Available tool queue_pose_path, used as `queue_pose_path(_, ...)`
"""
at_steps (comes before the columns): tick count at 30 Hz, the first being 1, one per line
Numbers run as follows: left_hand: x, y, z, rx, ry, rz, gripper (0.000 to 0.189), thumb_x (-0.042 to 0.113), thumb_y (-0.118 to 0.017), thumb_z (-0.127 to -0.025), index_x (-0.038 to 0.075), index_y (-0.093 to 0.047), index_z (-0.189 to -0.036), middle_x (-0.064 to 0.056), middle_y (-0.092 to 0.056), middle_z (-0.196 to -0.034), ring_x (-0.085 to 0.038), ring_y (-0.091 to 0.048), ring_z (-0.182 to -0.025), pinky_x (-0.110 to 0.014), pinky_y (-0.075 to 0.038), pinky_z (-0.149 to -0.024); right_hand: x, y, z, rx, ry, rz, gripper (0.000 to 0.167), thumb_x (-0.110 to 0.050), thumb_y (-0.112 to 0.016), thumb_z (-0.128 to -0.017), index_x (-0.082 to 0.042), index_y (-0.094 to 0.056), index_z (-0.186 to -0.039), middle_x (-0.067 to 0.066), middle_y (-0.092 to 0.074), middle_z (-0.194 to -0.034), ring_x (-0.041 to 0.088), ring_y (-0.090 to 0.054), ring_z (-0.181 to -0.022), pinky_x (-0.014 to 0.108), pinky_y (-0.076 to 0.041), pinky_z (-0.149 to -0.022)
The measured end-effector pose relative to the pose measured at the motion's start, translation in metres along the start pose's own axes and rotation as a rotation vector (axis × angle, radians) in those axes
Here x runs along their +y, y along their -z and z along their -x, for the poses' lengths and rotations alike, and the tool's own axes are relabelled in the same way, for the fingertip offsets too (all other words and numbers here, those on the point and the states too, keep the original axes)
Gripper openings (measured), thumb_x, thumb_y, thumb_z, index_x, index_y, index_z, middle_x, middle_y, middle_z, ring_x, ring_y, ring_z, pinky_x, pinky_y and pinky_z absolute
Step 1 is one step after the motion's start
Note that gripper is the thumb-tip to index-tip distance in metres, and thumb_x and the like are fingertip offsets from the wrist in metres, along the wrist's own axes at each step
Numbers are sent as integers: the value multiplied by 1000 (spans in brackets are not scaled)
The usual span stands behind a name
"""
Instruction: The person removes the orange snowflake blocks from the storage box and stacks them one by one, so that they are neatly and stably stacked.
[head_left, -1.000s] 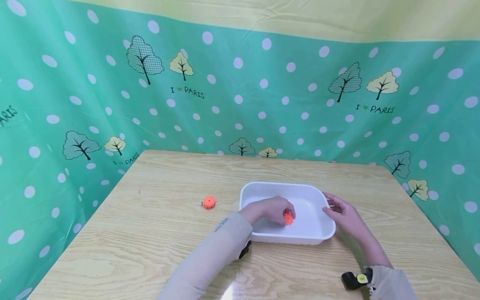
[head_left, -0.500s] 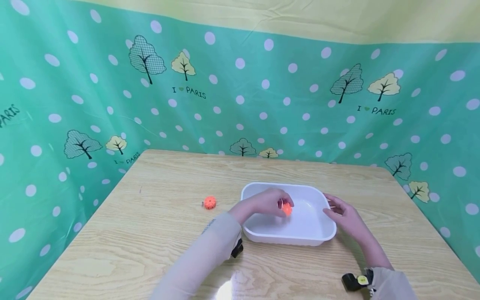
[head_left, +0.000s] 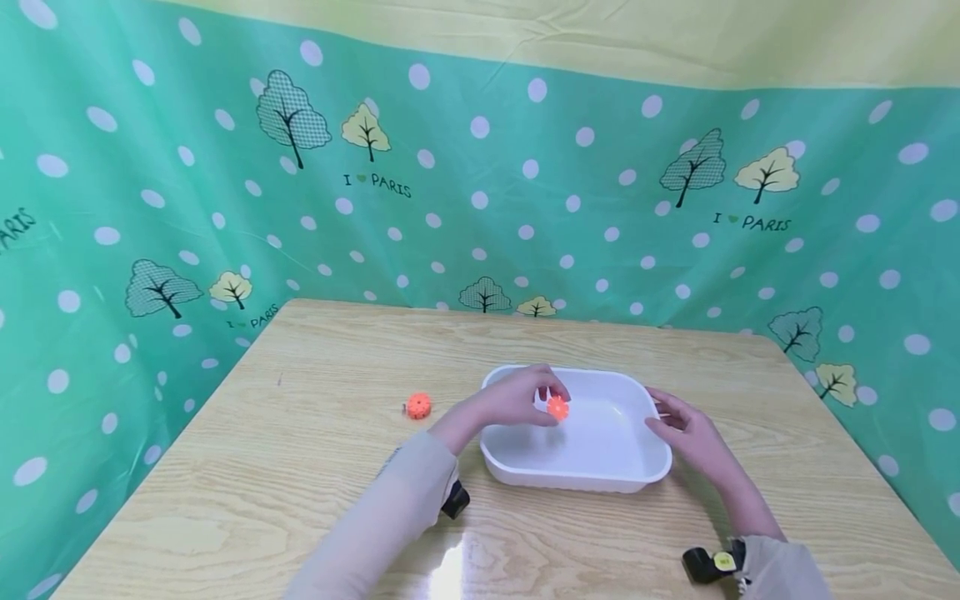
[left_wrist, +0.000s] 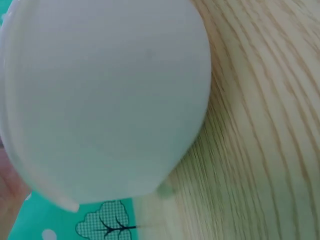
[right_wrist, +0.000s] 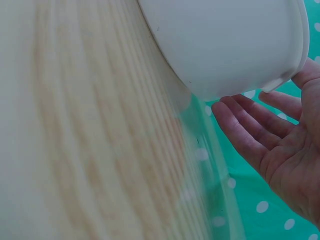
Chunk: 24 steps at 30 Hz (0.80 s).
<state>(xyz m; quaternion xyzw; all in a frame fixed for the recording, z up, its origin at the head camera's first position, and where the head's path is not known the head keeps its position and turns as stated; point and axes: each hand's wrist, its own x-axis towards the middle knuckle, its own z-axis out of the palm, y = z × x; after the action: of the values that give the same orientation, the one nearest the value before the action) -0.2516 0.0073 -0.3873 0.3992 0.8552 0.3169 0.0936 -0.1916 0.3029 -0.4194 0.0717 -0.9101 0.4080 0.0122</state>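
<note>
My left hand (head_left: 517, 398) pinches a small, round orange piece with a notched edge (head_left: 557, 407) between thumb and fingers, over the left part of a white plastic basin (head_left: 615, 482). A second orange piece of the same kind (head_left: 418, 406) lies on the table left of the basin, a small metallic bit at its side. My right hand (head_left: 693, 433) rests at the basin's right end. Its thumb lies at the rim and its fingers stretch loosely along the outer wall in the right wrist view. In the left wrist view the basin's wall (left_wrist: 110, 100) hides most of my left hand.
The light wooden table (head_left: 315, 467) carries everything. A green dotted curtain with printed trees (head_left: 420, 208) hangs behind and beside it. A black wrist camera (head_left: 701, 565) sits on my right wrist, another (head_left: 455, 500) on the left.
My left hand has lifted the orange piece from low in the basin and moved it left and away from me. The right hand and the basin have stayed in place.
</note>
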Motion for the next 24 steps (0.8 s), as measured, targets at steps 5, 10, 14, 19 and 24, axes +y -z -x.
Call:
queue_pose_path(5, -1, 5, 9, 35, 0, -7, 31, 23, -71, -76, 19, -63, -105, 9, -54, -97, -5, -49, -85, -17, -43, -71, 1, -1, 0, 5, 6, 0, 54, -31, -54, -91, -4, -40, -136, 19, -56, -116, 25, -55, -103, 13, -42, -81)
queue_pose_path(10, -5, 8, 17, 62, 9, 17, 32, 21, -71, -76, 18, -63, -106, 8, -54, -98, -8, -49, -86, -19, -43, -73, 3, -2, -1, 4, 3, -4, 54, -33, -54, -91, -6, -40, -136, 18, -55, -117, 30, -53, -106, 12, -41, -81)
queue_pose_path(14, -10, 10, 25, 86, 16, 22, 32, 22, -71, -76, 19, -63, -106, 8, -52, -99, -8, -48, -89, -21, -42, -75, 4, -3, -1, -2, -6, -2, 55, -35, -53, -90, -7, -40, -136, 18, -55, -118, 30, -53, -107, 12, -41, -81)
queue_pose_path(19, -18, 15, 37, 118, 15, 36, 30, 22, -69, -77, 19, -63, -106, 8, -53, -97, -9, -48, -90, -24, -43, -77, 4, -2, -1, 4, -2, 7, 55, -34, -53, -90, -6, -40, -136, 19, -55, -118, 30, -53, -106, 18, -43, -83)
queue_pose_path(24, -25, 23, 50, 164, 28, 22, 28, 23, -68, -79, 19, -63, -106, 9, -53, -97, -9, -49, -90, -27, -45, -77, 3, -2, 0, 10, -3, 13, 55, -34, -53, -91, -6, -40, -136, 19, -55, -118, 30, -53, -106, 16, -42, -84)
